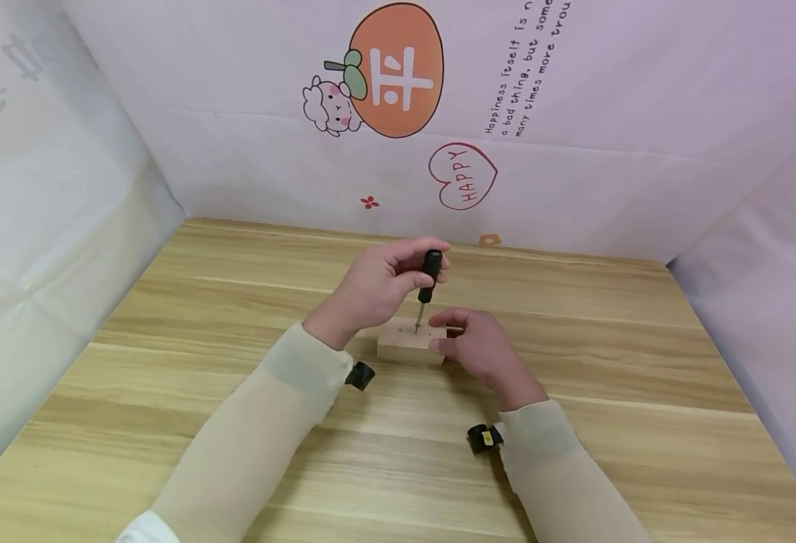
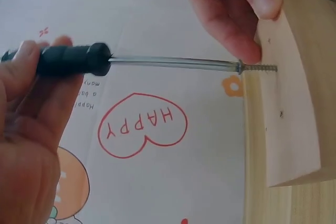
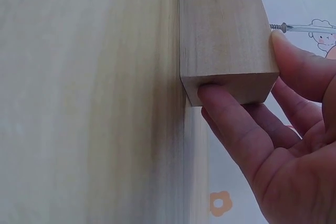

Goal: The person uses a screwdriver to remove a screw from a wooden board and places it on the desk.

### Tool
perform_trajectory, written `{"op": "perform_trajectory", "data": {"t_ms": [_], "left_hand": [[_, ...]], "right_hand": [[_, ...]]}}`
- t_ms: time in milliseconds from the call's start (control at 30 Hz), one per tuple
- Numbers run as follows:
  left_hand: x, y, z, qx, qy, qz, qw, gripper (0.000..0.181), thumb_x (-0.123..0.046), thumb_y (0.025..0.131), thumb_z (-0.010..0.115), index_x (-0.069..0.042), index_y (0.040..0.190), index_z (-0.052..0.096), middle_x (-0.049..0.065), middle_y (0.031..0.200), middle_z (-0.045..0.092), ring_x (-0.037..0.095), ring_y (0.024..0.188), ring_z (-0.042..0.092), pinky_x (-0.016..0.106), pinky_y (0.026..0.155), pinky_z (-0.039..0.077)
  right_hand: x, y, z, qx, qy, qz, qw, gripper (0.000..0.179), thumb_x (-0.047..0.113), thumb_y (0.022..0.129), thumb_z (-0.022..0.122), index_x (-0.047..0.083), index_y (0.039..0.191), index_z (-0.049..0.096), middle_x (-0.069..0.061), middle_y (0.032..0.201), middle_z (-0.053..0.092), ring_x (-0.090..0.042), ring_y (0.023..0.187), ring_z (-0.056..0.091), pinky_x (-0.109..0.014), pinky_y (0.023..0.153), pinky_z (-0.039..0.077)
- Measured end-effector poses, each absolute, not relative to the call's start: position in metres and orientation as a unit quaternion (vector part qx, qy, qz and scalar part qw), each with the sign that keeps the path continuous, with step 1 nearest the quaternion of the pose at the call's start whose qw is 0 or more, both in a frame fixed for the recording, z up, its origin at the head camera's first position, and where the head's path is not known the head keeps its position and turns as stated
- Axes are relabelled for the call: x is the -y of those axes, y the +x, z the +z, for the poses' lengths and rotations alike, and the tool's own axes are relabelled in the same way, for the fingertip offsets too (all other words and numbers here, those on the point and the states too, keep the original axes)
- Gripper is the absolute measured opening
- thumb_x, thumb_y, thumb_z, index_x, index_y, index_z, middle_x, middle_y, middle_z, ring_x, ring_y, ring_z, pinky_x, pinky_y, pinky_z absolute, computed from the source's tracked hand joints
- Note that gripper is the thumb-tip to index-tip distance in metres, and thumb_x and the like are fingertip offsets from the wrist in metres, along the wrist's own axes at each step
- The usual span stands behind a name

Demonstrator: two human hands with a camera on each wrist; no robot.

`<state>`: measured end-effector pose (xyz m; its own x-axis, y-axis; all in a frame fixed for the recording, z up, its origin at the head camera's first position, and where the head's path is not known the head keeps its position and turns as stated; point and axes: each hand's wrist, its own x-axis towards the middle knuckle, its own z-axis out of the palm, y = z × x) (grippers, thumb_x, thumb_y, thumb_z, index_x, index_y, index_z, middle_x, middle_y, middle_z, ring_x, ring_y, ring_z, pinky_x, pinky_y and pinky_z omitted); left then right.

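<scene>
Standing screw [image 2: 260, 67]: tip meets wooden block [image 1: 408, 352]
Left hand [image 1: 376, 288]: curled round screwdriver [image 1: 430, 273]
Right hand [image 1: 483, 348]: partly curled, gripping wooden block

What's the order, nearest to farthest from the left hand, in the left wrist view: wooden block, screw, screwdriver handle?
1. Screwdriver handle: held in the left hand.
2. Screw: right of the metal shaft.
3. Wooden block: far right, beyond the screw.

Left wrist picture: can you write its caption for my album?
The left hand holds a screwdriver to a screw whose point meets a wooden block, gripped by the right hand.
</scene>
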<state>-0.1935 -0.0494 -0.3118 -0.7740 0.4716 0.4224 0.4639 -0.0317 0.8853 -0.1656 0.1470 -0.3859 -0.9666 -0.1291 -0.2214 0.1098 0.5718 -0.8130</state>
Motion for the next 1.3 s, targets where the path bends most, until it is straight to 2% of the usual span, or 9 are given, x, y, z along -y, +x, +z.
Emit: {"op": "perform_trajectory", "data": {"t_ms": [300, 667, 767, 900, 1033, 1133, 1233, 1300], "left_hand": [[0.04, -0.184, -0.31, -0.752, 0.269, 0.592, -0.106, 0.039, 0.001, 0.083, 0.079, -0.006, 0.121, 0.071, 0.001, 0.093, 0.072, 0.012, 0.079, 0.068, 0.028, 0.074, 0.058], [0.037, -0.184, -0.313, -0.774, 0.259, 0.563, -0.132, 0.036, -0.005, 0.084, 0.081, -0.008, 0.116, 0.062, 0.001, 0.092, 0.065, 0.013, 0.077, 0.063, 0.028, 0.07, 0.055], [0.038, -0.187, -0.314, -0.773, 0.271, 0.558, -0.132, 0.041, -0.005, 0.085, 0.08, -0.009, 0.121, 0.061, 0.002, 0.096, 0.063, 0.014, 0.079, 0.061, 0.029, 0.072, 0.055], [0.042, -0.194, -0.315, -0.752, 0.325, 0.564, -0.101, 0.043, -0.004, 0.089, 0.076, -0.011, 0.13, 0.066, 0.001, 0.106, 0.059, 0.015, 0.089, 0.061, 0.029, 0.081, 0.055], [0.052, -0.202, -0.311, -0.707, 0.372, 0.602, 0.001, 0.042, 0.004, 0.095, 0.063, -0.007, 0.135, 0.062, 0.002, 0.119, 0.062, 0.022, 0.103, 0.064, 0.033, 0.091, 0.053], [0.055, -0.205, -0.307, -0.682, 0.366, 0.631, 0.056, 0.042, 0.011, 0.096, 0.058, -0.002, 0.135, 0.061, 0.01, 0.117, 0.066, 0.031, 0.102, 0.068, 0.037, 0.091, 0.053], [0.053, -0.206, -0.306, -0.679, 0.33, 0.654, 0.054, 0.038, 0.011, 0.092, 0.063, -0.001, 0.128, 0.066, 0.014, 0.107, 0.068, 0.032, 0.094, 0.07, 0.038, 0.088, 0.055], [0.051, -0.205, -0.307, -0.701, 0.303, 0.646, 0.023, 0.037, 0.007, 0.09, 0.069, -0.006, 0.124, 0.071, 0.01, 0.102, 0.071, 0.026, 0.089, 0.071, 0.035, 0.084, 0.057]], "right_hand": [[-0.148, -0.166, -0.387, -0.874, -0.011, -0.469, 0.128, 0.031, 0.018, 0.089, 0.077, 0.016, 0.119, 0.072, -0.005, 0.125, 0.062, -0.026, 0.114, 0.057, -0.04, 0.086, 0.052], [-0.147, -0.165, -0.388, -0.874, -0.006, -0.467, 0.131, 0.03, 0.018, 0.089, 0.076, 0.017, 0.119, 0.072, -0.005, 0.128, 0.061, -0.027, 0.118, 0.056, -0.04, 0.087, 0.052], [-0.147, -0.165, -0.388, -0.875, -0.005, -0.466, 0.133, 0.031, 0.018, 0.089, 0.076, 0.017, 0.119, 0.072, -0.005, 0.128, 0.061, -0.027, 0.118, 0.056, -0.04, 0.087, 0.052], [-0.146, -0.164, -0.387, -0.874, -0.004, -0.466, 0.134, 0.03, 0.018, 0.089, 0.076, 0.018, 0.119, 0.072, -0.004, 0.128, 0.061, -0.027, 0.118, 0.055, -0.041, 0.087, 0.052], [-0.147, -0.165, -0.387, -0.873, -0.005, -0.469, 0.133, 0.03, 0.018, 0.09, 0.076, 0.017, 0.119, 0.072, -0.005, 0.128, 0.061, -0.027, 0.118, 0.054, -0.041, 0.088, 0.051], [-0.148, -0.166, -0.388, -0.871, -0.004, -0.473, 0.13, 0.03, 0.017, 0.089, 0.076, 0.016, 0.119, 0.072, -0.006, 0.127, 0.061, -0.027, 0.116, 0.055, -0.04, 0.087, 0.052], [-0.148, -0.167, -0.389, -0.87, -0.004, -0.476, 0.129, 0.03, 0.016, 0.089, 0.077, 0.016, 0.118, 0.072, -0.006, 0.126, 0.061, -0.027, 0.114, 0.056, -0.039, 0.085, 0.052], [-0.148, -0.166, -0.389, -0.87, -0.005, -0.476, 0.128, 0.029, 0.016, 0.089, 0.077, 0.016, 0.118, 0.073, -0.006, 0.125, 0.062, -0.026, 0.114, 0.056, -0.038, 0.084, 0.053]]}}
